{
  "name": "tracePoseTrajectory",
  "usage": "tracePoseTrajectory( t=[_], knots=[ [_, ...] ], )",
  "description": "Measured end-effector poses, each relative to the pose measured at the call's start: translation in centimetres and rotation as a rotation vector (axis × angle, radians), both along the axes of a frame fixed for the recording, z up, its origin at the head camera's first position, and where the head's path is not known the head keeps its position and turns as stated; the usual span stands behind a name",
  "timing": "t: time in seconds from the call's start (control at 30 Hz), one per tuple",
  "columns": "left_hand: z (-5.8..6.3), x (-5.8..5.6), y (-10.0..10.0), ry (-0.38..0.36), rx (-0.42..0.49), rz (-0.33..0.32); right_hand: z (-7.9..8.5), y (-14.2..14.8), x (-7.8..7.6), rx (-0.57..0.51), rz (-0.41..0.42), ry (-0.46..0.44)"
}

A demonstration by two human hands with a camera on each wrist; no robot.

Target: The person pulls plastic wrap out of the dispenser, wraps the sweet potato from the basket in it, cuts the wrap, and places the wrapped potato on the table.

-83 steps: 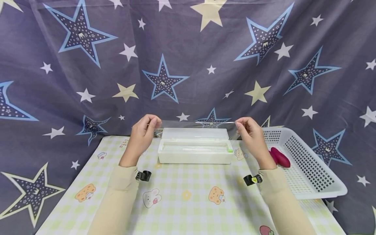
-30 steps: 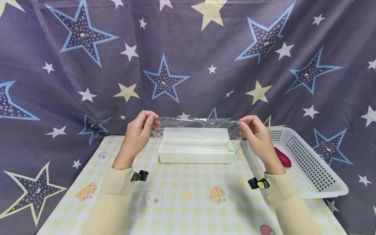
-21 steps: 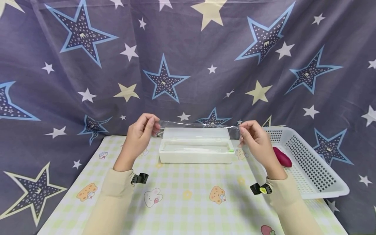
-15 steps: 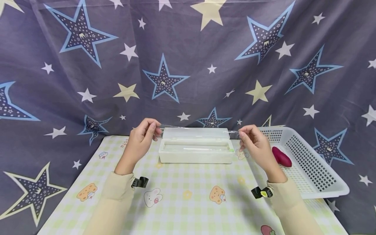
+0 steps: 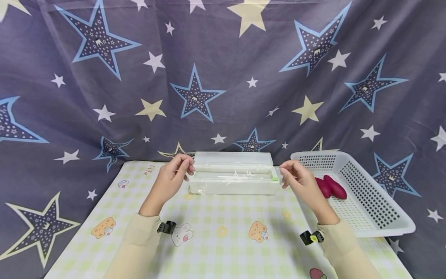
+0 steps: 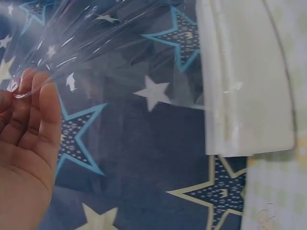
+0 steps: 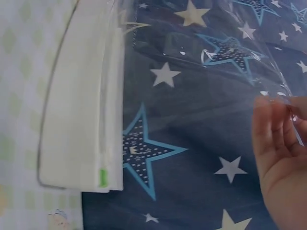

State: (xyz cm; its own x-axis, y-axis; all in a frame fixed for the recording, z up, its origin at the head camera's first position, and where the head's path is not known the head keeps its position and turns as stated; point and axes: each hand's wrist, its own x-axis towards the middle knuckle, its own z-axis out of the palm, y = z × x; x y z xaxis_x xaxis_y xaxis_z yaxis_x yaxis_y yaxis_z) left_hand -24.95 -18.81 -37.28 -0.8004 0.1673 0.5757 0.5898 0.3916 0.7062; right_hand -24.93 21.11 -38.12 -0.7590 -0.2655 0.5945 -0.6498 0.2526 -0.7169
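Observation:
A sheet of clear cling film point(image 6: 120, 52) stretches between the two hands. My left hand point(image 5: 170, 180) pinches one corner between thumb and fingertips, at the left end of a white cling film dispenser box point(image 5: 231, 188). At the box's right end, my right hand point(image 5: 301, 182) pinches the other corner the same way. In the head view the film is nearly invisible, showing only as glints across the box. The box's lid point(image 5: 233, 158) stands raised at the back, and a small green cutter slide point(image 5: 274, 179) sits at the right of its front edge. Wrinkles fan out from the fingers in both wrist views.
To the right is a white perforated basket point(image 5: 386, 228) with two magenta rounded objects point(image 5: 335, 188) in it. A checked tablecloth point(image 5: 216, 255) with cartoon prints covers the table. A dark star-patterned curtain point(image 5: 223, 50) hangs close behind.
Both hands rise slightly and spread, then come down towards the box's ends. The film, first stretched above the raised lid, drops with them and now lies across the box in the head view.

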Motion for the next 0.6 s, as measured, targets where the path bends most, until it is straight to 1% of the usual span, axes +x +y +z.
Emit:
tracePoseTrajectory(
  t=[0.13,0.33,0.43,0.53,0.6],
  knots=[
    [-1.2,0.1,0.0,-0.043,-0.028,0.012,-0.4,-0.2,0.4,0.067,-0.036,-0.027],
    [-2.7,0.2,-0.1,-0.103,-0.038,0.025,0.8,-0.8,1.9,0.123,-0.04,-0.042],
    [-3.3,0.2,-0.2,-0.111,-0.044,0.028,-0.2,-0.4,1.4,0.148,-0.07,-0.058],
    [-4.0,0.4,-0.3,-0.117,-0.06,0.025,-1.8,0.2,0.6,0.176,-0.104,-0.066],
    [-4.5,0.6,-0.4,-0.131,-0.067,0.022,-2.7,0.5,0.3,0.189,-0.106,-0.074]
  ],
)
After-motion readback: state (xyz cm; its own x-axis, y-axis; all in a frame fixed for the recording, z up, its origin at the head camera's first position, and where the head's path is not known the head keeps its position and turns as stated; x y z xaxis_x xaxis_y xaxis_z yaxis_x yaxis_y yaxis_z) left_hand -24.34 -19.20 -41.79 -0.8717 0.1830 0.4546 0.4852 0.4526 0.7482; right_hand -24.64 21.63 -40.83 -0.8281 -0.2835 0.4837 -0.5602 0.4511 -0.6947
